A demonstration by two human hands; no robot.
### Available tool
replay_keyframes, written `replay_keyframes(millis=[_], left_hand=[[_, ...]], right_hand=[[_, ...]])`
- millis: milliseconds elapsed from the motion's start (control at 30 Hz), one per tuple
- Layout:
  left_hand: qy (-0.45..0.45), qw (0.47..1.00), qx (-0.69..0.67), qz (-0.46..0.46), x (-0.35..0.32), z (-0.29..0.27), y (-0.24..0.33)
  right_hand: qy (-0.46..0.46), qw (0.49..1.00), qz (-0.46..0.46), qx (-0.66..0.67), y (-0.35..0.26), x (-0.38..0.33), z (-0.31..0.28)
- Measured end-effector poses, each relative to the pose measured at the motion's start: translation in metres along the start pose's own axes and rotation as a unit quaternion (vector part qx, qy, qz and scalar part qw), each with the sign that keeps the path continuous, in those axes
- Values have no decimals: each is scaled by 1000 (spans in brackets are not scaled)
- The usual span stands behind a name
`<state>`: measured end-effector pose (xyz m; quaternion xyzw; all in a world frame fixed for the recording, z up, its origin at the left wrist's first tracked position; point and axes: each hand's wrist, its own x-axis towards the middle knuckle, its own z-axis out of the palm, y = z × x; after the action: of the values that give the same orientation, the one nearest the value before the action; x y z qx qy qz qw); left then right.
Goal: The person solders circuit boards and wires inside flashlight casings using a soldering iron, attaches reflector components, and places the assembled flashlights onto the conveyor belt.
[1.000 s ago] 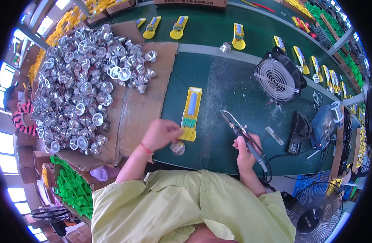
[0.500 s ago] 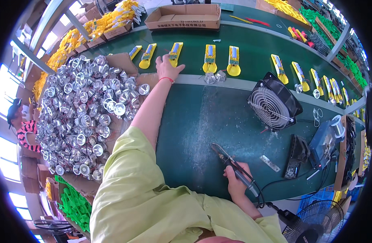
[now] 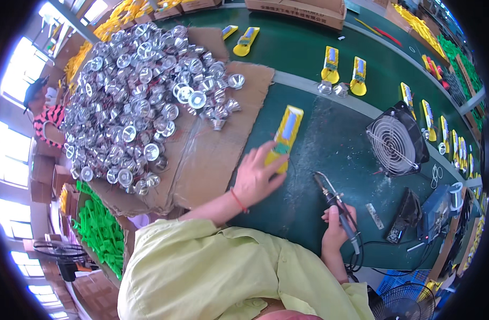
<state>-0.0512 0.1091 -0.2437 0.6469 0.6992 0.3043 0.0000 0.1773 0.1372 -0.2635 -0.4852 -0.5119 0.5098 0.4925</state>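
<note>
Hands (image 3: 255, 176): two. Soldering iron (image 3: 351, 234): one. Yellow casings (image 3: 288, 127): one on near worktop (image 3: 276, 218); four on left and middle of far green strip (image 3: 289, 50); at least five farther right, overlapping, exact tally unclear. Reflector cups (image 3: 197, 100): two by middle casings; heap beyond counting. Square fan (image 3: 391, 141): one. Round fans (image 3: 67, 256): two. Wire spool (image 3: 456, 197): one. Striped-shirt person (image 3: 48, 120): one.

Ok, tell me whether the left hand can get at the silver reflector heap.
Probably yes: the left hand, at the yellow piece, seems unobstructed, with only flat cardboard between it and the silver reflector heap.
</note>
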Motion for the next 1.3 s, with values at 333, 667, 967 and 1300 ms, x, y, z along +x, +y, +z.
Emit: replay_keyframes(millis=[333,667,967,1300], left_hand=[[222,946,235,-29,70,-88,-110],[184,950,-165,-190,51,-111,-107],[-71,935,-257,-236,-15,-27,-17],[-135,968,-178,-116,-7,-12,-15]], right_hand=[[-19,1000,-14,4,5,-3,-1],[4,999,-53,4,-7,-12,-1],[-125,981,-143,-41,-16,0,32],[-102,987,-119,-34,-11,-7,37]])
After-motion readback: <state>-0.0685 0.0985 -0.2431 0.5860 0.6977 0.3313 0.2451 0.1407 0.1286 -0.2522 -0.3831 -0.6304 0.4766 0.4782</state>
